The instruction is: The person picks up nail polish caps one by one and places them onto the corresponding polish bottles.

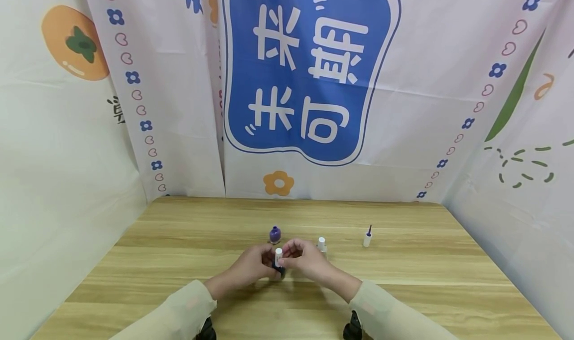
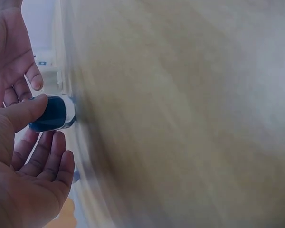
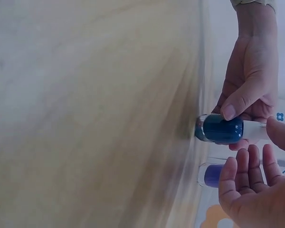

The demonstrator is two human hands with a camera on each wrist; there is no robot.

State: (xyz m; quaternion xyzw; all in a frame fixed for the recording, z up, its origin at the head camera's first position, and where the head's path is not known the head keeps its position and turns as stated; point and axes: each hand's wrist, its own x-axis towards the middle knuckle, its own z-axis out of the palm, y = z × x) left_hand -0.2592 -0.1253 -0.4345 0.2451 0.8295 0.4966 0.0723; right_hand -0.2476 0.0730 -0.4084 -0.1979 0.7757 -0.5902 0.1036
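A dark blue nail polish bottle point(image 3: 223, 128) with a white cap point(image 1: 278, 255) is upright between my two hands. My left hand point(image 1: 253, 266) grips the glass body, its thumb pressed on one side, as the left wrist view shows. With thumb and fingers my right hand point(image 1: 307, 261) pinches the white cap. In the right wrist view the cap sits on the bottle's neck. The bottle's base is close to the table; whether it touches is hard to tell.
Just behind my hands stands an uncapped purple nail polish bottle point(image 1: 275, 235). A bottle with a white cap point(image 1: 321, 243) is partly hidden behind my right hand. Further right, a white cap with a purple brush point(image 1: 367, 238) stands brush-up on the wooden table point(image 1: 403, 280). Printed cloth hangs behind.
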